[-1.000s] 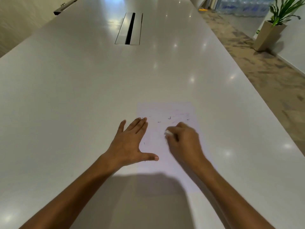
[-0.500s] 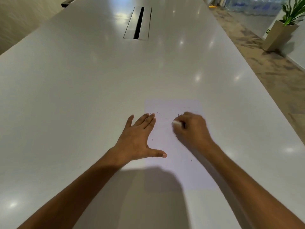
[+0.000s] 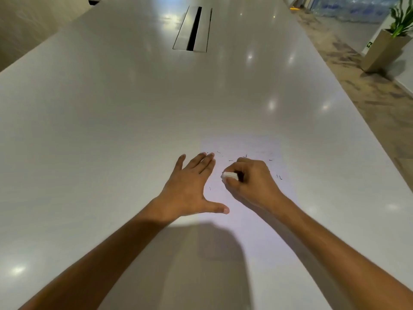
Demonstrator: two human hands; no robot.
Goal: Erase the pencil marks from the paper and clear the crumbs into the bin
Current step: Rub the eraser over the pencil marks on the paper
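- table [image 3: 111, 130]: one, long, glossy and white, with one slotted metal cable hatch [image 3: 192, 29].
- paper [image 3: 250, 220]: one pale sheet lying flat under both hands.
- left hand [image 3: 190, 189]: fingers straight and spread, pressing flat on the sheet's left edge.
- right hand [image 3: 252, 182]: curled, gripping one white eraser [image 3: 229, 175] against the sheet.
- crumbs [image 3: 279, 176]: about ten dark curls scattered around the knuckles.

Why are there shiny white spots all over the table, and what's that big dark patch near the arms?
In the head view, the spots are ceiling lights mirrored in the glossy table; the dark patch is the person's own shadow falling across the table and the near end of the paper; the wide lens makes the table edges splay outward.
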